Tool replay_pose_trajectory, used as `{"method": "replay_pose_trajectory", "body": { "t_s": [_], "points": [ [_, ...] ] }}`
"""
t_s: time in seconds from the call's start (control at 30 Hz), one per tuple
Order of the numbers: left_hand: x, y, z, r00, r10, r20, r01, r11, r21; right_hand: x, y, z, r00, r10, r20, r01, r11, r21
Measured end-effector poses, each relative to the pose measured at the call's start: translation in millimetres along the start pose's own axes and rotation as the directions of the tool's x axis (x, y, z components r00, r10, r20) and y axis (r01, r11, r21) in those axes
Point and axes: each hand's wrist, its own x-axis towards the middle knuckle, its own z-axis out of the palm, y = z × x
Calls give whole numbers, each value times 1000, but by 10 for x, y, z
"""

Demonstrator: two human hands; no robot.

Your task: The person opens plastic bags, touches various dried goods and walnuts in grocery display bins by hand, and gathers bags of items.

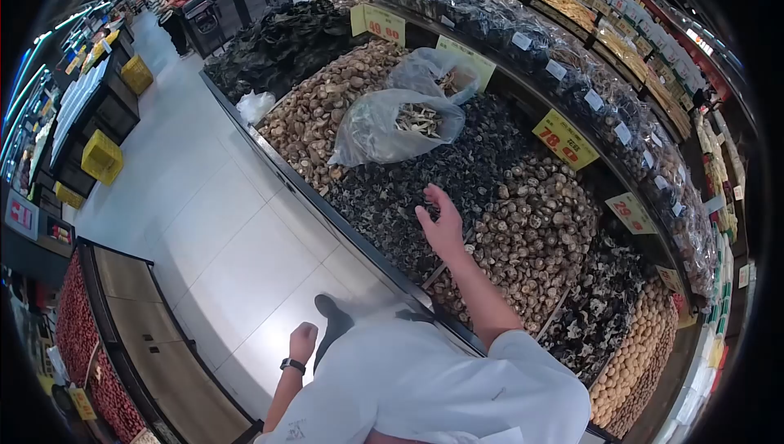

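Observation:
My right hand [443, 222] reaches out over the dried black fungus [384, 207], thumb and fingers apart, with nothing in it. Whether it touches the fungus I cannot tell. Just beyond it, an open clear plastic bag [371, 129] with pale dried strips inside lies on the heap. A second plastic bag [406, 74] sits behind that one. Dried shiitake mushrooms [535, 240] fill the section to the right of the hand. My left hand [304, 343], with a dark watch on its wrist, hangs low over the floor by my leg, its fingers curled closed and no object showing.
The bin's front edge [302, 187] runs between me and the goods. Price signs [565, 139] stand along its back, below a shelf of bagged goods [523, 40]. Brown mushrooms [314, 105] lie at the left. Yellow baskets [102, 156] stand across the tiled aisle [216, 223].

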Motion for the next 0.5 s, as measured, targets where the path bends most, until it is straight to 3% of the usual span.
{"method": "replay_pose_trajectory", "body": {
  "t_s": [0.1, 0.23, 0.3, 0.43, 0.5],
  "points": [
    [639, -96, -461, 998, 51, 39, -50, 998, -23, 373, -201, 121, 986, 4, -169, -15, 998, -64],
    [1238, -120, -1100, 988, 146, 50, -147, 989, 10, 837, -471, 128, 910, 197, -364, -144, 975, 168],
    [1468, -136, -1430, 991, 113, 66, -115, 993, 34, 1088, -454, 108, 878, 95, -469, -59, 994, 92],
    [1841, -478, -1811, 988, 127, 86, -128, 992, 14, 1635, -396, 29, 879, 104, -466, -111, 994, 12],
    [1949, -531, -1939, 988, 135, 78, -140, 988, 65, 1955, -367, 40, 908, 71, -413, -150, 975, -161]
  ]
}}
